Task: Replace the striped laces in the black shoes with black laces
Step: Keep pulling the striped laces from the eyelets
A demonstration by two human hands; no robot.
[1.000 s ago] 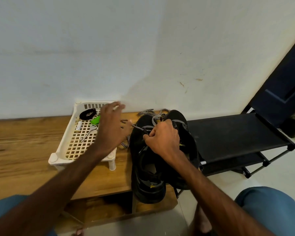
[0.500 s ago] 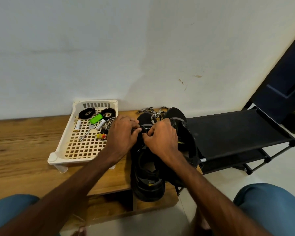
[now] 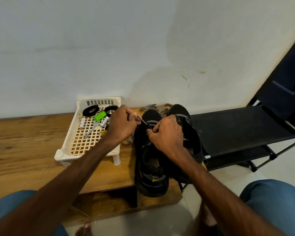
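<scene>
Pinching: left hand (image 3: 122, 124) grip closed on striped lace (image 3: 143, 122), centre
Right hand (image 3: 167, 133): grip pinches shoe (image 3: 152, 184)
Tray (image 3: 59, 155): black laces (image 3: 90, 110), left of centre

Wooden bench (image 3: 24, 150) with cream tray (image 3: 60, 155) and black shoes (image 3: 152, 186)

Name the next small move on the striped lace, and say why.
Probably pull the black-and-white striped lace leftward, out of the left black shoe. The left hand pinches it, a stretch runs straight to the eyelets, and the right hand holds the shoe there.
</scene>
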